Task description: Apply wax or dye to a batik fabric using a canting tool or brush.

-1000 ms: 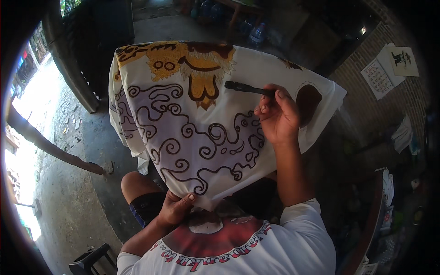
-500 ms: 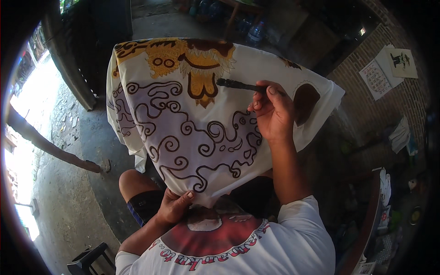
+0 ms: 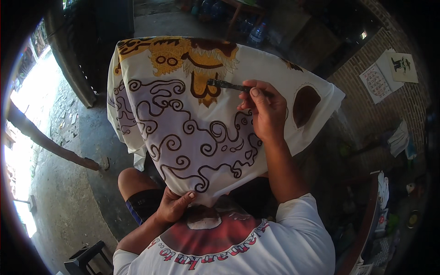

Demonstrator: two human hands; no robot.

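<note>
A white batik cloth (image 3: 229, 178) with brown scroll lines, a pale lilac ground and gold-and-brown figures at its far end drapes in front of me, down toward my lap. At its near edge my left hand (image 3: 175, 207) is closed on the cloth, thumb on top. Above the right half of the cloth, my right hand (image 3: 268, 112) grips a dark, stick-like batik tool (image 3: 229, 85) between thumb and fingers. The thicker tip of this tool points left, over the gold figure (image 3: 201, 87); whether it touches the fabric I cannot tell. My right palm hides part of the scrollwork.
A black stool (image 3: 87, 256) stands at the lower left, and a wooden pole (image 3: 50, 140) slants in above it. Drawings on paper (image 3: 376, 82) hang on the brick wall at right. A cluttered shelf (image 3: 373, 220) is at lower right. Plastic bottles (image 3: 256, 34) stand beyond the cloth.
My right hand has shifted slightly left with the dark tool, bringing its tip over the gold figure. My left hand keeps its hold on the cloth's near edge.
</note>
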